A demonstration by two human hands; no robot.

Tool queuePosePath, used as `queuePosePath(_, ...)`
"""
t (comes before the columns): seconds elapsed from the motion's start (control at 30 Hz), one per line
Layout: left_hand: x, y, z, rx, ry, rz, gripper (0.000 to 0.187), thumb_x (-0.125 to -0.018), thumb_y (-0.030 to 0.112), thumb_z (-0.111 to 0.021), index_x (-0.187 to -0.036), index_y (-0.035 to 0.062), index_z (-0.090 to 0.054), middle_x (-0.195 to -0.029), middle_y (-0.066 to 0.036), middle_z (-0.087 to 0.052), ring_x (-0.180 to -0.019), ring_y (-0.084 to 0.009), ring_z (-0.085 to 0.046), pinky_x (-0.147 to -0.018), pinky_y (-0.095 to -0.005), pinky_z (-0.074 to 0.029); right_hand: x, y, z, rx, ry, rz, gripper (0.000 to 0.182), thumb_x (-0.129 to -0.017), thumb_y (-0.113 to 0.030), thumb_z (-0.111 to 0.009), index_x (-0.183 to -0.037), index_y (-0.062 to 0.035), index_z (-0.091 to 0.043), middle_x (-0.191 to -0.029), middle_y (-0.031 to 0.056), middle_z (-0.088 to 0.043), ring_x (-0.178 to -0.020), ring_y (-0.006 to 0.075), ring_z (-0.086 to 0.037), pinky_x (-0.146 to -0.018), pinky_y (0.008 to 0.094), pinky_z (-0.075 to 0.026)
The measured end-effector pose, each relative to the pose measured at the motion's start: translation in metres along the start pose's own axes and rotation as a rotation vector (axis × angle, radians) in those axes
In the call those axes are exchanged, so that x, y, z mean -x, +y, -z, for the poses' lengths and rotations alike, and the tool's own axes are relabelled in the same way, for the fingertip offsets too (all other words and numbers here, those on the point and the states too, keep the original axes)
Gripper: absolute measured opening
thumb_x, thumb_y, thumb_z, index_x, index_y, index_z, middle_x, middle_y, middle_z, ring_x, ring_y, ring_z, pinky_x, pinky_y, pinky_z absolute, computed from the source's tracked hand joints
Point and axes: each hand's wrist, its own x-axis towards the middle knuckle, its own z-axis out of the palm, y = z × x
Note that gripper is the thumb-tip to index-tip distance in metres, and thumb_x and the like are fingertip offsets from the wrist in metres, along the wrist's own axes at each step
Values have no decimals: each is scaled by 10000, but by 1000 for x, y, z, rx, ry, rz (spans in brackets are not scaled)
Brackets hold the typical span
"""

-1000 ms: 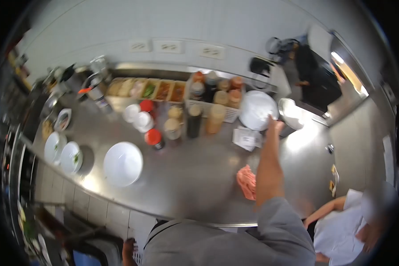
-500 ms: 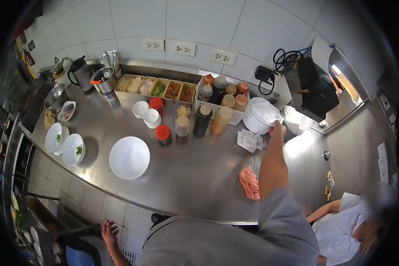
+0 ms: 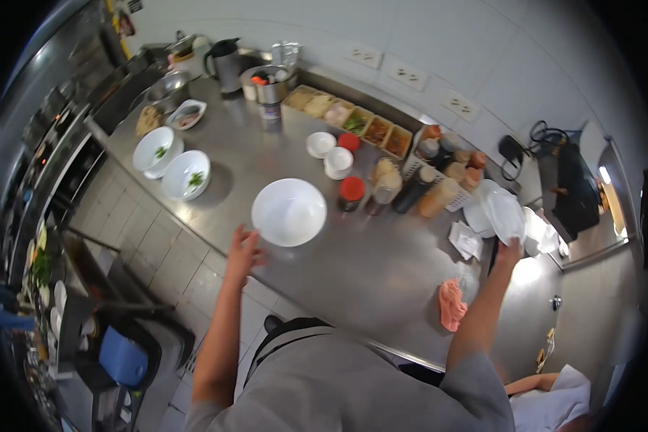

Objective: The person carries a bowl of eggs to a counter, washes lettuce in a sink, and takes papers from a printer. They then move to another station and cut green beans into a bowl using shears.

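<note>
Right grip (image 3: pixel 510 252) clasps the near edge of a translucent white round dish (image 3: pixel 502 209), tilted above the right side of the grey metal desk (image 3: pixel 367 288). Left grip (image 3: pixel 245 250), fingers spread, holds nothing; it is the nearer to the large white round bowl (image 3: pixel 289 212), just ahead and rightward, without long axis.

No word, brand or number can be read. Just left of the right fingers (image 3: pixel 510 247), paper slips (image 3: pixel 466 242) on the bench (image 3: pixel 381 288) bear grey marks too blurred to make out. Well beyond the left fingers (image 3: pixel 249 241), a can (image 3: pixel 271 112) carries a printed-looking band, and farther off a small dark square (image 3: pixel 135 6) on the wall shows pale marks, both illegible.
</note>
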Motion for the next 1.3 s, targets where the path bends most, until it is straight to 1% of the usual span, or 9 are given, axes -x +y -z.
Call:
queuePosePath(0.17,-47,-10,-26,-97,-11,39,540,-887,74,-511,-1408,19,-379,-1278,-181,-548,-811,-225,-674,-626,-361,-621,122,-67,-10,49,-38,-126,458,-862,-31,-550,-1310,38,-485,-1255,170,-599,-1121,299,-634,-934,405,-563)
queuePosePath(0.37,-45,14,-24,5,-126,34,502,-860,63,-475,-1347,-42,-410,-1146,-174,-607,-883,-253,-701,-615,-357,-621,279,-73,-45,273,-193,-433,508,-855,58,-508,-1358,-10,-506,-1235,130,-625,-1127,257,-630,-964,377,-544)
queuePosePath(0.77,-6,17,-20,21,-359,104,538,-865,77,-509,-1373,-55,-391,-1189,-180,-580,-953,-270,-681,-719,-385,-630,454,127,-164,313,-554,-582,451,-872,35,-546,-1323,19,-529,-1162,125,-665,-1051,218,-638,-951,344,-505)
queuePosePath(1.07,-40,-15,33,-121,-280,122,552,-896,177,-549,-1403,45,-374,-1159,-148,-608,-917,-259,-695,-666,-368,-605,453,234,-227,780,-879,-181,391,-908,-82,-539,-1285,-10,-616,-980,76,-697,-759,160,-602,-641,327,-500)
queuePosePath(1.1,-17,14,27,-36,-307,94,557,-903,187,-558,-1413,65,-372,-1146,-137,-607,-874,-240,-688,-653,-355,-592,456,200,-237,739,-979,-310,359,-868,-91,-571,-1207,-31,-672,-907,62,-699,-742,162,-603,-638,334,-504)
queuePosePath(1.13,-16,12,25,9,-269,96,557,-913,193,-564,-1425,87,-369,-1121,-119,-606,-829,-226,-674,-642,-358,-585,458,177,-244,766,-1007,-172,325,-861,-107,-588,-1161,-44,-696,-827,78,-690,-736,186,-609,-658,337,-510)
queuePosePath(1.17,-13,15,25,14,-282,93,557,-924,199,-566,-1434,98,-365,-1138,-109,-592,-816,-220,-664,-623,-359,-572,451,160,-250,958,-1081,-17,299,-859,-125,-625,-1121,16,-655,-861,180,-676,-818,337,-637,-815,374,-522)
queuePosePath(1.2,-10,15,24,-19,-266,116,564,-938,210,-564,-1449,97,-353,-1188,-108,-567,-839,-219,-662,-626,-354,-564,458,147,-243,977,-859,312,346,-862,-190,-691,-1152,-5,-654,-865,152,-666,-757,297,-625,-778,353,-528)
queuePosePath(1.3,9,23,19,-20,-281,155,589,-961,248,-558,-1485,122,-322,-1248,-124,-527,-897,-259,-651,-665,-362,-566,425,129,-220,798,-719,254,355,-894,-241,-704,-1172,-26,-653,-887,118,-668,-708,236,-616,-732,340,-532)
